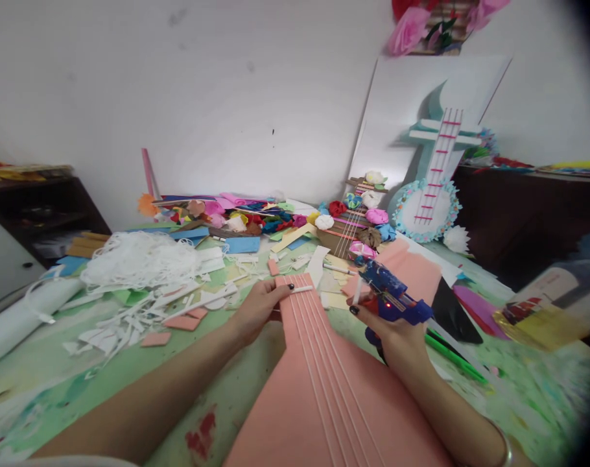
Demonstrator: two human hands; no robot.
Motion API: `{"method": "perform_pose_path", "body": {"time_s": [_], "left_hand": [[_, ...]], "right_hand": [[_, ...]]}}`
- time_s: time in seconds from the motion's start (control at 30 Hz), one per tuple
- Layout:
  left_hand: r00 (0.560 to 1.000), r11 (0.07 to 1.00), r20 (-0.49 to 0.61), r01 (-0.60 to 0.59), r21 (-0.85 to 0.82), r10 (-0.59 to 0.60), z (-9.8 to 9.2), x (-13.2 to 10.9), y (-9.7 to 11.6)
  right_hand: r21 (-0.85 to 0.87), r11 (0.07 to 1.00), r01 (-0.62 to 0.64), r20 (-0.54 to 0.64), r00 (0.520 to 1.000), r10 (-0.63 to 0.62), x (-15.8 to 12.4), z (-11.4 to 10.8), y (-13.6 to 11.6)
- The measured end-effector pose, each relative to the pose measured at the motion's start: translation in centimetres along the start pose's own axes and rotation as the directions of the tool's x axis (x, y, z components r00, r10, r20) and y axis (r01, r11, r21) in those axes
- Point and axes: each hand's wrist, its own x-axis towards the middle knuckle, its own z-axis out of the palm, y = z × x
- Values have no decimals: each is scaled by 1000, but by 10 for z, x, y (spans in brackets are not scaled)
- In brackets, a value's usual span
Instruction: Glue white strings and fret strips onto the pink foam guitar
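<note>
A pink cardboard lute-shaped instrument (295,402) with several white strings down its front lies before me, its neck pointing away. My left hand (263,308) grips the neck's far end from the left. The thumb rests by the left end of a short white strip (303,289) lying across the strings. To the right of the neck, my right hand (397,334) is closed on a blue hot glue gun (389,288) with a small red light lit. A second short white strip (357,292) stands up at the right thumb and fingertips. The glue gun's handle is partly hidden.
White string (137,263) is heaped at the left near paper scraps (115,334) and a white roll (25,318). Colourful paper flowers (236,224) line the wall. A teal-and-white model instrument (428,194) leans at back right. A clear container (542,305) stands far right, near a black flat object (453,311).
</note>
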Motion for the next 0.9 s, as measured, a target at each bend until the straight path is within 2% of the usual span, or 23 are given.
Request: {"method": "perform_pose_path", "body": {"time_s": [0.33,0.4,0.47,0.5,0.53,0.57,0.63,0.67,0.7,0.73,0.77,0.8,0.83,0.9], "left_hand": [[1000,1000,31,-9,30,8,-2,-3,11],[1000,995,7,5,104,-6,-7,0,11],[998,960,-55,29,278,-15,-15,4,11],[993,914,-118,25,406,25,-19,6,12],[976,843,-188,6,538,113,-23,7,13],[939,757,-243,-27,653,243,-25,8,14],[832,615,-246,-138,776,497,-24,5,16],[801,596,-208,-217,773,561,-20,2,17],[810,620,-152,-297,726,566,-14,-2,16],[848,684,-86,-357,636,524,-6,-7,16],[902,778,-23,-357,517,430,3,-11,14],[951,870,35,-297,395,309,13,-16,13],[976,934,80,-219,283,204,22,-20,11],[985,980,132,-129,152,109,37,-24,7]], "right_hand": [[25,993,-114,26,993,113,-1,-3,-1],[58,987,-149,39,988,147,-2,-2,-1],[91,977,-195,48,980,191,-3,-2,1],[101,971,-219,50,975,215,-4,-2,2],[97,965,-242,47,970,238,-4,-2,3],[73,962,-264,43,964,261,-5,-2,4],[-3,959,-284,29,959,284,-6,-2,5],[-42,958,-285,36,957,286,-7,-2,5],[-77,957,-279,53,958,283,-8,-1,4],[-105,958,-266,77,958,275,-8,0,3],[-132,959,-252,107,958,266,-9,1,1],[-162,958,-236,138,956,258,-10,2,0],[-193,956,-221,163,954,253,-12,3,-2],[-231,952,-200,201,948,248,-14,5,-5]]}}
